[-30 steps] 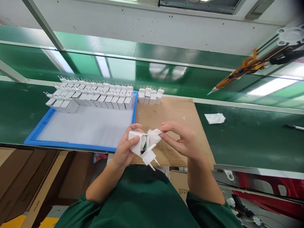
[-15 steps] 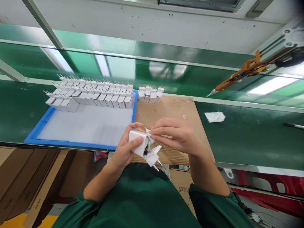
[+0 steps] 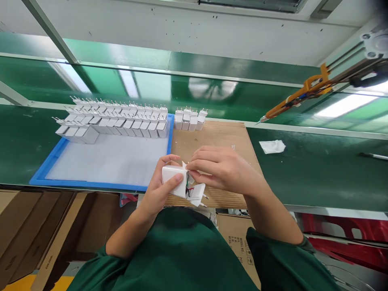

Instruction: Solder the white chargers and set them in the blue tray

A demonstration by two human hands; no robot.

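My left hand (image 3: 162,182) is closed around a white charger housing (image 3: 174,180), thumb on its near face. From the housing's right end hangs a plug cap (image 3: 197,194) with two pins, joined by thin dark and red wires. With bent, pinched fingers, my right hand (image 3: 220,167) grips a small white piece (image 3: 184,166) at the housing's open upper edge. Fingertips hide most of that piece, so whether it is paper or plastic I cannot tell. Both hands are over the near part of a cardboard sheet (image 3: 218,137).
To the left, a blue-rimmed tray (image 3: 106,185) carries rows of white chargers, pins up. Several more chargers (image 3: 190,120) stand at the cardboard's far edge. An orange dispenser with a thin tip (image 3: 291,101) reaches in from the right. A white wipe (image 3: 272,146) and a brush-like tool (image 3: 374,156) lie right.
My right hand has moved slightly left, closer against the housing with the white piece. The dangling plug cap has swung so its pins point more to the right.
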